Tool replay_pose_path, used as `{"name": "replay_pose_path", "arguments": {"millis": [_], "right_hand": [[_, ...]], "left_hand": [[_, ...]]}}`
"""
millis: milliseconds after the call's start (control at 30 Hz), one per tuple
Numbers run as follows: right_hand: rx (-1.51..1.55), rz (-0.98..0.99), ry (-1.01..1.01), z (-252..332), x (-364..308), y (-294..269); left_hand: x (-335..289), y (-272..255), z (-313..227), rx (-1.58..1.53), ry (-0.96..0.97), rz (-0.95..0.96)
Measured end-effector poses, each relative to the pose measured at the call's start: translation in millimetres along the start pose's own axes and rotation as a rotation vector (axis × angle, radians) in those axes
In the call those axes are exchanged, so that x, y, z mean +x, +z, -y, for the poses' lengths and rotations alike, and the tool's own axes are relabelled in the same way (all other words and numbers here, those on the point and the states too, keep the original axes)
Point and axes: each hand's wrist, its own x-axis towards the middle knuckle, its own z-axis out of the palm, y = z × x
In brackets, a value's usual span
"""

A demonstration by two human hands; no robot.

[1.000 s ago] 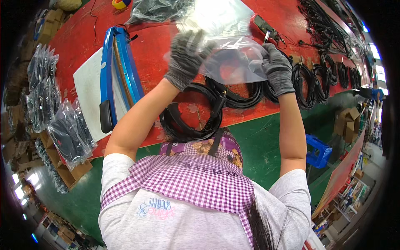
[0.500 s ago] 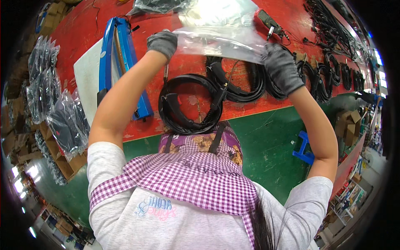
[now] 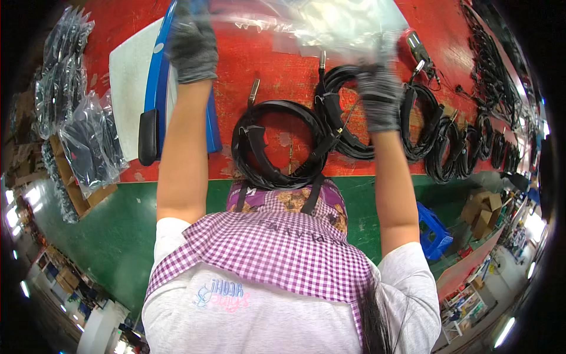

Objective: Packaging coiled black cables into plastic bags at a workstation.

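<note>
My gloved left hand (image 3: 191, 50) is raised over the blue frame of a long tool (image 3: 154, 71), fingers pointing to the far edge and partly blurred. My gloved right hand (image 3: 379, 97), smeared by motion, is above the coiled black cables. A clear plastic bag (image 3: 253, 23) stretches between both hands, its edge blurred; the exact grip of the fingers is hard to see. A coil of black cable (image 3: 239, 147) with a metal plug lies at the near table edge. Another coil (image 3: 354, 147) lies beside it, partly under my right hand.
More cable coils (image 3: 439, 156) line the right of the red table (image 3: 242, 82). A red handheld meter (image 3: 417, 47) lies at the far right. Bagged black items (image 3: 88, 144) stand at the left beside a white board (image 3: 127, 76). A blue plastic stool (image 3: 433, 233) is below.
Both hands have moved farther forward with the clear plastic. My left hand has shifted left over the blue tool, and the space between my hands has widened.
</note>
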Motion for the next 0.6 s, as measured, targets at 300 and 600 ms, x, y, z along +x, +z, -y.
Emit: {"name": "replay_pose_path", "arguments": {"millis": [300, 600], "right_hand": [[0.415, 0.575, 0.082, 65, -37, 182], [0.173, 0.638, -0.407, 23, -43, 185]], "left_hand": [[-111, 119, 112, 0.427, -0.465, 0.808], [-161, 82, 115, 0.384, -0.472, 1.040]]}}
